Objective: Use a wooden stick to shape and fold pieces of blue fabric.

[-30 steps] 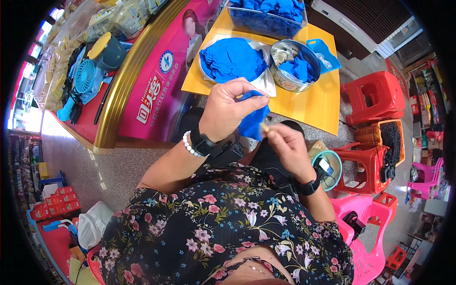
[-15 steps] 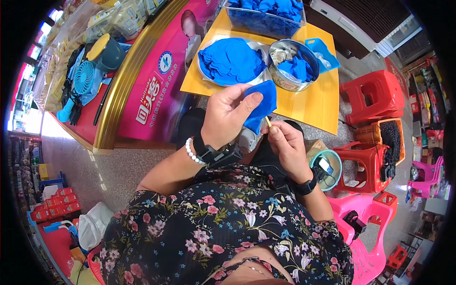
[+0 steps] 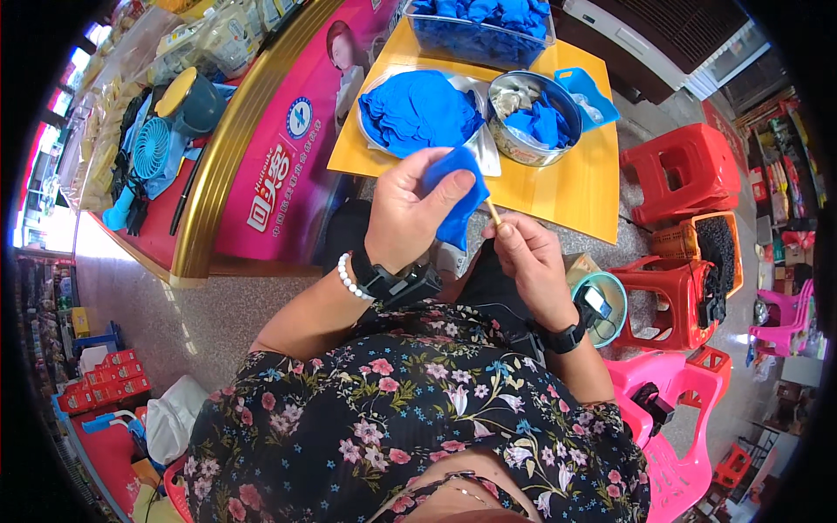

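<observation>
A piece of blue fabric [image 3: 454,228] is pinched between the thumb and fingers of my left hand [image 3: 405,209], above the table's near edge. My right hand [image 3: 532,266], lower and to the right, pinches a thin pale wooden stick [image 3: 493,210] whose upper end reaches the fabric. Beyond my hands, a pile of similar blue pieces [image 3: 418,109] sits on a plate on the yellow table [image 3: 575,196]. Beside it stands a round tin [image 3: 532,155] holding blue and pale material. Behind them is a clear box [image 3: 479,48] packed with more blue fabric.
A light-blue plastic container [image 3: 586,83] sits right of the tin. A pink counter [image 3: 253,174] with gold trim and clutter borders the left. Red stools [image 3: 680,174], a pink chair [image 3: 671,466] and a pale teal bin [image 3: 610,322] stand at my right.
The blue fabric and my left hand have shifted, with the fabric turned in my fingers. My right hand has risen slightly, showing more of the stick against the fabric.
</observation>
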### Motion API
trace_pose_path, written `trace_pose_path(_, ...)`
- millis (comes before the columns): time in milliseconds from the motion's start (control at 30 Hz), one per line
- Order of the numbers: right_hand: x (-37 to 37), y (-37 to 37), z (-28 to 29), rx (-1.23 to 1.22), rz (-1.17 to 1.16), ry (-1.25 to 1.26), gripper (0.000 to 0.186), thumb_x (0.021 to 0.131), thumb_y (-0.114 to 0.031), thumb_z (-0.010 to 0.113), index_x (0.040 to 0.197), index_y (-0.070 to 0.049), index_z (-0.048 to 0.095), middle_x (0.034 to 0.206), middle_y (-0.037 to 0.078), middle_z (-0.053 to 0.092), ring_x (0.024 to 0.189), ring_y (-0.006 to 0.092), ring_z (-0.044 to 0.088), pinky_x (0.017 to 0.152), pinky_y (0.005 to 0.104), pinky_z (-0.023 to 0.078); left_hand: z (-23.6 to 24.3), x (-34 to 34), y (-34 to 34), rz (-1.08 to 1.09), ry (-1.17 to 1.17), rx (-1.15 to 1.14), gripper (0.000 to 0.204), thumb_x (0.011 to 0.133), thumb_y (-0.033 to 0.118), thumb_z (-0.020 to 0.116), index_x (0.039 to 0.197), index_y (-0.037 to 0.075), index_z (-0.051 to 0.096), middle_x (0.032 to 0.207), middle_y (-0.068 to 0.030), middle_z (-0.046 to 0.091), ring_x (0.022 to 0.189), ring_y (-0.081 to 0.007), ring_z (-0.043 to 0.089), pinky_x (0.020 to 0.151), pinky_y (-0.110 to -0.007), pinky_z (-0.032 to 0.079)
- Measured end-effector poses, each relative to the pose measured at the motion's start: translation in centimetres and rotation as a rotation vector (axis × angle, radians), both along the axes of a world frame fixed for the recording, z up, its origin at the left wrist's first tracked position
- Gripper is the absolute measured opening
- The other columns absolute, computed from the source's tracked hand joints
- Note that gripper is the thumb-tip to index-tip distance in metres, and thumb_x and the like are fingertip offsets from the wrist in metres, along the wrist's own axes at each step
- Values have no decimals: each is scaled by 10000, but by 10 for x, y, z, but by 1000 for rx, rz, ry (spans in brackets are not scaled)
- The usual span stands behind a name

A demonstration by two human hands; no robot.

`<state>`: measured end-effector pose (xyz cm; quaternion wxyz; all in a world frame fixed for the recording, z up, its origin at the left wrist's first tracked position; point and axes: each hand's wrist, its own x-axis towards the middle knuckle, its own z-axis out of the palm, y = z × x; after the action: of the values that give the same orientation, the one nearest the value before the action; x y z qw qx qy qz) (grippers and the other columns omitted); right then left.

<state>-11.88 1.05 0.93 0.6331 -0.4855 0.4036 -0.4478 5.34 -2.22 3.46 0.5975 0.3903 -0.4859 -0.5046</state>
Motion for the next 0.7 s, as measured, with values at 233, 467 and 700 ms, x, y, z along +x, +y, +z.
trace_pose_path(233,0,0,0,26,-4,-12,226,963,-213,507,922,-26,627,639,-81,434,555,8,341,482,180,265,-2,12,-6,-105,-222,1,102,855,111,664,896,17,663,746,13,634,634,-31,567,552,-178,452)
trace_pose_path(467,-5,-1,-1,-66,-5,139,211,953,-185,524,938,-7,637,703,-51,512,609,31,404,538,187,329,6,2,-6,-102,88,96,122,826,79,685,923,12,651,763,-28,649,642,-75,606,552,-209,489)
trace_pose_path(700,0,0,-3,-160,46,211,202,945,-172,531,937,-3,641,738,-18,551,646,45,443,561,204,376,6,8,-5,-251,-40,140,86,817,80,688,870,19,657,718,-1,632,610,-49,569,535,-195,454)
